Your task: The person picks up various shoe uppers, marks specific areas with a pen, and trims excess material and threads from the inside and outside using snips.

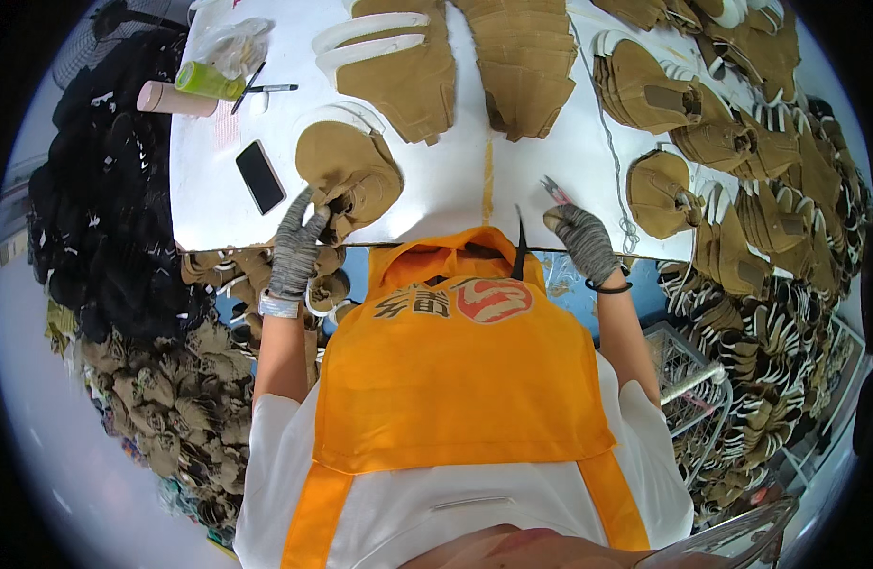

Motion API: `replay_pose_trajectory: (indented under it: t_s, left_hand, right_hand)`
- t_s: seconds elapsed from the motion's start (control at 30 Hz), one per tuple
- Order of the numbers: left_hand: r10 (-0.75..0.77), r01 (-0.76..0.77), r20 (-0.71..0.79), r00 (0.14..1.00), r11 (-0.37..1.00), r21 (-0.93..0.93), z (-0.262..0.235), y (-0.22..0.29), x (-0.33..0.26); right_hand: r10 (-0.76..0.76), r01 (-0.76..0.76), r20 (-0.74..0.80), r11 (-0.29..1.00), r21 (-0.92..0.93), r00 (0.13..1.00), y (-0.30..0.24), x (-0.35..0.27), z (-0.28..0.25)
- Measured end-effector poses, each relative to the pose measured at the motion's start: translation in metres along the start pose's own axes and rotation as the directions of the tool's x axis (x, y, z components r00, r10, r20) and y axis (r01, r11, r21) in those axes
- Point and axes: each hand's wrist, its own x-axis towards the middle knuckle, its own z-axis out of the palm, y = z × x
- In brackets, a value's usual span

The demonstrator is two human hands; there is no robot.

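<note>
A brown stitched fabric piece (360, 180) with white curved bands behind it lies at the table's near edge. My left hand (296, 248), in a grey knit glove, is at its lower left side, thumb and forefinger closed on its edge; the fingertips are partly hidden. My right hand (585, 245), gloved the same way, is curled around small pink-handled thread snips (556, 192). Their blades point away over the white tabletop (427, 190). A phone (260, 177) lies left of the fabric piece.
Two large brown stacks (522, 66) lie at the far middle. Brown bundles (659, 194) line the right side, beside a thin cord (609, 133). Far left are a pink bottle (175, 99), a green cup (209, 82) and pens. Black piles (109, 190) flank the table; a metal rack (688, 379) stands right.
</note>
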Motion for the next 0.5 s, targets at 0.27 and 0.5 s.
replay_pose_trajectory:
  t_s: [0.27, 0.5]
  left_hand:
    - [0.247, -0.236, -0.051, 0.968, 0.959, 0.153, 0.059, 0.035, -0.069]
    - [-0.262, 0.228, 0.075, 0.962, 0.926, 0.300, 0.035, -0.195, -0.099]
  right_hand:
    - [0.190, -0.142, 0.039, 0.838, -0.527, 0.981, 0.033, 0.052, -0.010]
    - [0.503, 0.073, 0.741, 0.805, -0.589, 0.445, 0.125, -0.043, 0.031]
